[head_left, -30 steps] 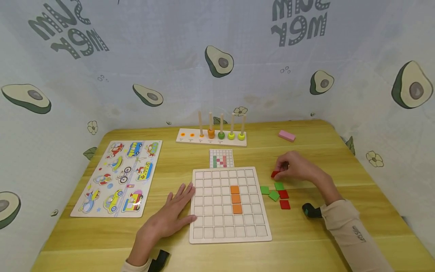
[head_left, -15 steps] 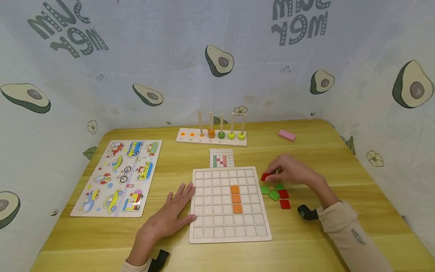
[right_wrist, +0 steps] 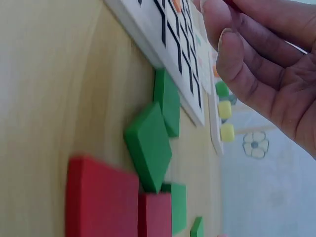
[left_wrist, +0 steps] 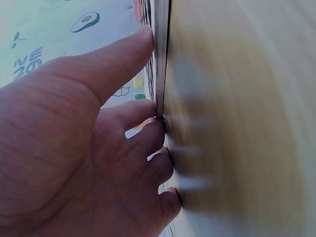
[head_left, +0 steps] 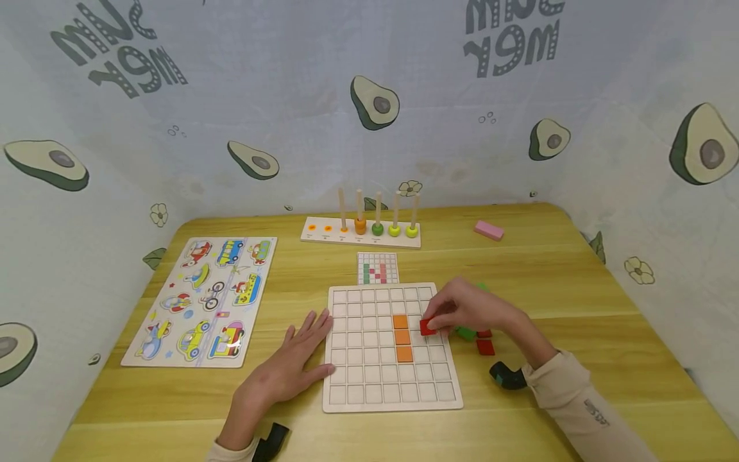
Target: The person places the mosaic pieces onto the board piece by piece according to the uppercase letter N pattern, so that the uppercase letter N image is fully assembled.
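Over the right part of the white grid board (head_left: 375,403), my right hand (head_left: 476,309) pinches a red square tile (head_left: 426,328) between thumb and fingers. Three orange tiles (head_left: 402,337) sit in a column of the board's cells, just left of that hand. My left hand (head_left: 288,367) lies with its fingers spread, and its thumb and fingertips touch the board's left edge. The left wrist view shows the thumb and fingers (left_wrist: 140,116) against that edge. Loose green tiles (right_wrist: 148,145) and red tiles (right_wrist: 101,202) lie right of the board, partly hidden by my right hand in the head view.
A small printed pattern card (head_left: 378,268) touches the board's far edge. Behind it stands a peg counter (head_left: 360,239) with coloured beads. A picture puzzle (head_left: 199,301) with vehicles lies at left, and a pink block (head_left: 489,230) at the back right.
My right hand has carried the red tile leftward from above the loose tiles to over the board. A green tile farther back has come into view behind it. My left hand stays put.
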The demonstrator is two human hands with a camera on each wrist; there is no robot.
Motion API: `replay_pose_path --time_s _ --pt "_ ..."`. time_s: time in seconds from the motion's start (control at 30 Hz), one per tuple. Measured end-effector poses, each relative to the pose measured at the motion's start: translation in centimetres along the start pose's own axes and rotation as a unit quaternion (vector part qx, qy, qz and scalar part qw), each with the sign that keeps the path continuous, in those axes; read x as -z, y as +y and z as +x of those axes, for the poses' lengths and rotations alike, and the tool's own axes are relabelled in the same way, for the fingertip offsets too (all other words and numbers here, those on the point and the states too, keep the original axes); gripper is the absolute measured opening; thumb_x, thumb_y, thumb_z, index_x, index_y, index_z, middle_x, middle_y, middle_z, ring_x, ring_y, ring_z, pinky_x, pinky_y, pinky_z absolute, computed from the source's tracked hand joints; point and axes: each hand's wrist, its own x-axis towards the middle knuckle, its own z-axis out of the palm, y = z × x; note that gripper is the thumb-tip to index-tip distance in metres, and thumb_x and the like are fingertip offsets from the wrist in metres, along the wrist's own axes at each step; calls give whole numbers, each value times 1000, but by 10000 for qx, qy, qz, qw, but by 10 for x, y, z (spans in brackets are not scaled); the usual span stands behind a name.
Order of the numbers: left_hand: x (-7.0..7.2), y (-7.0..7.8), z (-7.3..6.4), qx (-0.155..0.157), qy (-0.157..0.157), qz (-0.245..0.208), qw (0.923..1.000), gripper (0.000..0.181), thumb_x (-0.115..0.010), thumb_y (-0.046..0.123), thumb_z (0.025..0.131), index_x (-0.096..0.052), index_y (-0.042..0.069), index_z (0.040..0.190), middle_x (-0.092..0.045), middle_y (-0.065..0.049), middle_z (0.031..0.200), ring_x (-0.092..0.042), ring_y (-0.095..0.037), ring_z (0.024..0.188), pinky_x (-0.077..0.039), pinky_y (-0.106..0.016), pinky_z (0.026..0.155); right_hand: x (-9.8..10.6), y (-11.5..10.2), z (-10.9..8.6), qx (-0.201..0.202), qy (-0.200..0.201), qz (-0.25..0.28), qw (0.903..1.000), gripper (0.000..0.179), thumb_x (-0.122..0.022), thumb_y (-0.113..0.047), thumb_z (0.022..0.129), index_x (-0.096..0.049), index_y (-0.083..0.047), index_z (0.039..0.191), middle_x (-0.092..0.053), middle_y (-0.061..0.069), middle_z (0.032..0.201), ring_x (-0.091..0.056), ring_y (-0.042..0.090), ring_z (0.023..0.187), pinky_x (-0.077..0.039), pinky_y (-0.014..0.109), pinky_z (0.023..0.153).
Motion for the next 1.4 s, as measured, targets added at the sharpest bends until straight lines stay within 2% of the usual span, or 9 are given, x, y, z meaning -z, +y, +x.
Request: replay_pose_path --time_s 0.3,0.5,0.57,0.87,1.07,1.4 --pt "0 0 0 54 -27 -1 10000 80 -70 29 107 -29 0 169 -20 -16 179 -5 -41 166 0 -68 131 -24 -13 11 199 -352 -98 9991 3 -82 -8 95 -82 -6 98 -77 -4 84 -70 15 68 -63 25 72" --pt "0 1 0 78 -23 14 10000 80 -69 29 107 -29 0 169 -21 -16 179 -5 -40 167 0 -68 131 -38 -16 17 548 -274 -376 9974 4 -86 -6 92 -86 -10 91 -75 -10 85 -61 1 75 -57 22 69" --pt "0 1 0 74 -23 22 10000 80 -69 29 107 -28 1 169 -21 -16 179 -5 -40 167 -1 -68 131 -41 -17 18 598 -247 -375 9972 7 -87 -4 90 -86 -11 90 -74 -10 86 -61 1 76 -58 22 69" --pt "1 1 1 41 -31 37 10000 80 -69 29 107 -29 0 169 -21 -16 178 -5 -41 166 -1 -68 131 -48 -24 18 478 -223 -617 9967 6 -87 -1 89 -86 -6 86 -75 -8 79 -58 -3 69 -56 20 62" --pt "0 -1 1 9 -41 44 10000 80 -69 29 107 -29 0 169 -21 -16 179 -5 -41 166 -1 -68 131 -54 -27 18 326 -268 -946 9946 10 -88 -2 89 -85 -10 83 -73 -12 74 -57 -5 67 -55 18 61" --pt "0 -1 1 4 -13 29 10000 79 -70 28 107 -29 0 169 -21 -16 179 -6 -41 166 -1 -68 131 -62 -33 19 237 -192 -1415 9895 16 -89 -4 88 -83 -12 75 -65 -14 65 -48 -5 62 -45 15 55"
